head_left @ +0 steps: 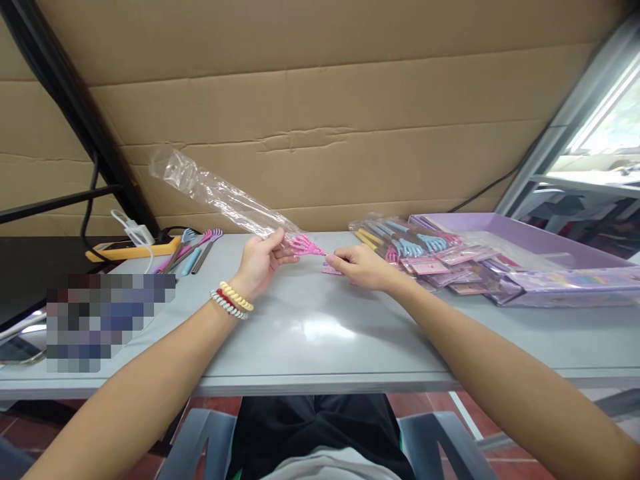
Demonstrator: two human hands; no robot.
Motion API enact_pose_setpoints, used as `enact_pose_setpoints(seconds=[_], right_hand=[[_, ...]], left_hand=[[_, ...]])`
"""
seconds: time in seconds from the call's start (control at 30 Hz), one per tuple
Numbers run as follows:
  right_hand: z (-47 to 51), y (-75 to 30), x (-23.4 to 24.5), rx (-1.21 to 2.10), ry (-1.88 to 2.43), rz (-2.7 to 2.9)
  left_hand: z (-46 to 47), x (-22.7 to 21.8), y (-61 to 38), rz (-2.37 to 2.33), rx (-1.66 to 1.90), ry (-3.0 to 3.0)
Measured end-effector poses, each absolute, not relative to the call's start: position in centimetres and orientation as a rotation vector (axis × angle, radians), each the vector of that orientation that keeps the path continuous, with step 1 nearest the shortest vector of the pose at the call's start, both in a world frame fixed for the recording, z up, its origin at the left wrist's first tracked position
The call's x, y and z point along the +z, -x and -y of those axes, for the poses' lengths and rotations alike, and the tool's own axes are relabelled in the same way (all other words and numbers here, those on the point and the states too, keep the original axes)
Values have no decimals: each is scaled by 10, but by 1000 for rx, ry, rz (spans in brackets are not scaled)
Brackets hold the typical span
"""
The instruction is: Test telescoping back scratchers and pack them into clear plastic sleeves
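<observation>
A long clear plastic bag (220, 193) slants up to the left from my left hand (265, 263), which pinches it near its lower end between thumb and fingers. At that end is the claw-shaped head of a pink back scratcher (306, 245). My right hand (363, 265) is closed round the scratcher's thin handle, most of it hidden in the fist. Whether the claw tips lie inside the bag's mouth I cannot tell for certain. A small pink-purple card (331, 268) shows on the table just beside my right hand.
Several bagged back scratchers (410, 243) and pink-carded packets (450, 267) lie right of my hands, against a lilac box (565, 293). Loose scratchers (197, 253) lie at the left by a yellow power strip (135, 248). Cardboard (320, 100) lines the back of the grey table (300, 353).
</observation>
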State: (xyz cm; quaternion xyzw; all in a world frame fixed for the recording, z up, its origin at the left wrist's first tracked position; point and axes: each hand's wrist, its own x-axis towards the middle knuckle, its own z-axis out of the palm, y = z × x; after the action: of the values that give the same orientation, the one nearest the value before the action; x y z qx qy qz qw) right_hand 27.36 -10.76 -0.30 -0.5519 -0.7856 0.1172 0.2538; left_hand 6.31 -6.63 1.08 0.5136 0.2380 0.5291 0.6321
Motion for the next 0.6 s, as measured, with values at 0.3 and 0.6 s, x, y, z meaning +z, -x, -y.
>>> enact_pose_setpoints(seconds=[0.3,0.6], right_hand=[[111,-268,-1,247,1497,2048],[115,-256,-3,348,1447,1880]], left_hand=[[70,4,-70,-593,1140,-1253],[72,-3,-77,-600,1091,-1307]])
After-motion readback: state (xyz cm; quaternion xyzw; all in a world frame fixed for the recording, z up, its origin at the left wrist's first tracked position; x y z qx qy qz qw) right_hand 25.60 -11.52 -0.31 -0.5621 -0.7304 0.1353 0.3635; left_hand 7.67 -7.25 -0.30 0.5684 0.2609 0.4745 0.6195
